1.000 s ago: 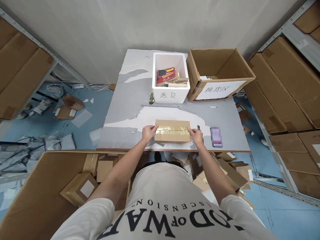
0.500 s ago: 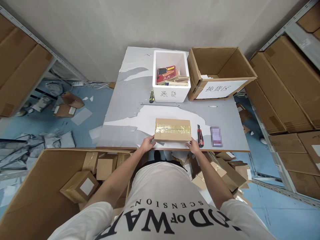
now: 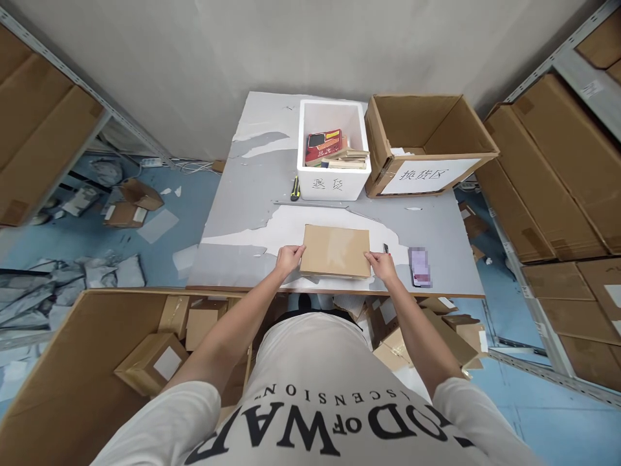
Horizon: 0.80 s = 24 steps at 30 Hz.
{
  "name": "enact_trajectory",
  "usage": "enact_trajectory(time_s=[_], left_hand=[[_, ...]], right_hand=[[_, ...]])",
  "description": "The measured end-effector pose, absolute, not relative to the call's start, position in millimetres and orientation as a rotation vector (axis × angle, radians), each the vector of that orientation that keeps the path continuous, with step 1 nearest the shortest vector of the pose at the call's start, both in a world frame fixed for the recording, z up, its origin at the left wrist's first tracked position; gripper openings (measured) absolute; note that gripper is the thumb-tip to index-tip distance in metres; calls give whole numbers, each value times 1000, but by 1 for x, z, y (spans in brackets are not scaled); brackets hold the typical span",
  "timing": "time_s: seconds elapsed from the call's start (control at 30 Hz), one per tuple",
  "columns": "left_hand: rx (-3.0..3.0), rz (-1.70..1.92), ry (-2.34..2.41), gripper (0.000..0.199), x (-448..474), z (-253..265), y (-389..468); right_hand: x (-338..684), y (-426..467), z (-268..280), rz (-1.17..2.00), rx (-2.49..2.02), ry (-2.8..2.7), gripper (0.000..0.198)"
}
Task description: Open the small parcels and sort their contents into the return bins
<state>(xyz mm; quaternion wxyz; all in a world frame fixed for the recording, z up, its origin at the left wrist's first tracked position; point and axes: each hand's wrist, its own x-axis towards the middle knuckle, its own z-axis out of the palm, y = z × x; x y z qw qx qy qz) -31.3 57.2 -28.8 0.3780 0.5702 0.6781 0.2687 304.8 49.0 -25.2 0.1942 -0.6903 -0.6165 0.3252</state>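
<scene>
A small cardboard box lies near the front edge of the table, a plain brown face upward with a faint shine across its middle. My left hand pinches its left side, fingers closed at the edge. On the opposite side my right hand grips the box in the same way. Just beyond my right hand the dark tip of a utility knife shows; the hand hides the rest. A phone-like purple object, blurred out, lies farther right.
A white foam box with several books stands at the back, beside a large open carton with a handwritten label. A yellow-black utility knife lies left of the foam box. A big carton holding small boxes stands at lower left.
The box has been turned over: its taped face was visible before, and a plain face is up now. Both hands moved forward and up along its sides, the right one now covering most of the red-black knife.
</scene>
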Motion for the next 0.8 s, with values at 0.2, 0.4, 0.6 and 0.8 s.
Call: enact_trajectory(time_s=[0.2, 0.4, 0.6, 0.8], left_hand=[[1490, 627, 1750, 49, -26, -33, 61], [1445, 625, 1757, 48, -27, -43, 56], [1348, 677, 1739, 46, -31, -58, 58], [1218, 725, 1652, 44, -39, -79, 36]], right_hand=[[303, 54, -37, 951, -1927, -1695, 54], [307, 51, -52, 1013, -1898, -1614, 52], [311, 51, -65, 1101, -1845, -1466, 57], [318, 20, -89, 1205, -1799, -1318, 55]])
